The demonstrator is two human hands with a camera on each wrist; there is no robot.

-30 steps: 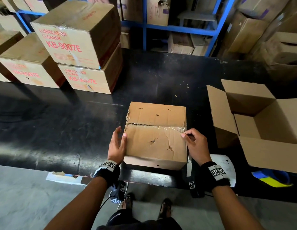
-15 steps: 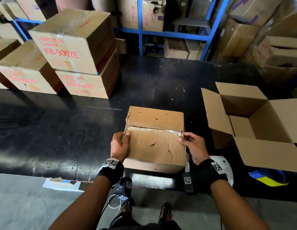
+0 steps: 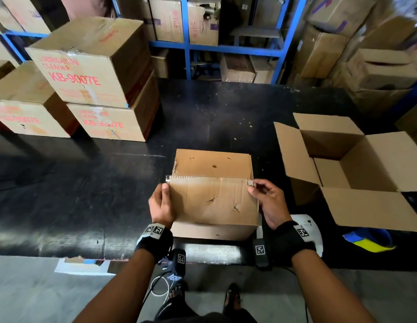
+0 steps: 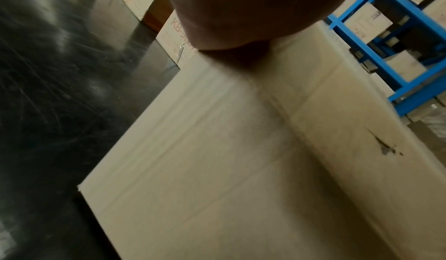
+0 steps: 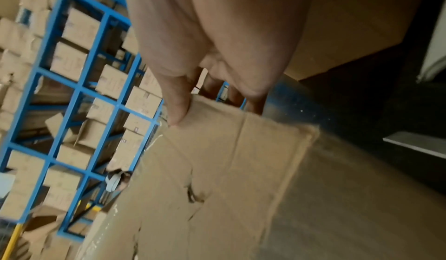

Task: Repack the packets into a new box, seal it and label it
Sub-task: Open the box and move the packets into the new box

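Note:
A worn, torn cardboard box (image 3: pixel 213 166) stands at the near edge of the black table (image 3: pixel 86 183). Its near top flap (image 3: pixel 209 199) is lifted along the split tape seam. My left hand (image 3: pixel 161 201) grips the flap's left corner, thumb on top. My right hand (image 3: pixel 264 194) pinches the flap's right corner (image 5: pixel 207 111), thumb on top and fingers behind it. In the left wrist view the box (image 4: pixel 241 159) fills the frame under my palm. A new empty box (image 3: pixel 356 164) stands to the right with all flaps spread. No packets show.
Stacked boxes marked KB-9007E (image 3: pixel 91 73) fill the table's left rear. Blue shelving (image 3: pixel 226 47) full of cartons runs behind. A white sheet (image 3: pixel 307 227) lies by my right wrist, and a blue-yellow object (image 3: pixel 368 241) sits under the new box's near flap.
Both hands moved from the box's sides up to the taped seam. The tape split and the near flap has lifted off the seam.

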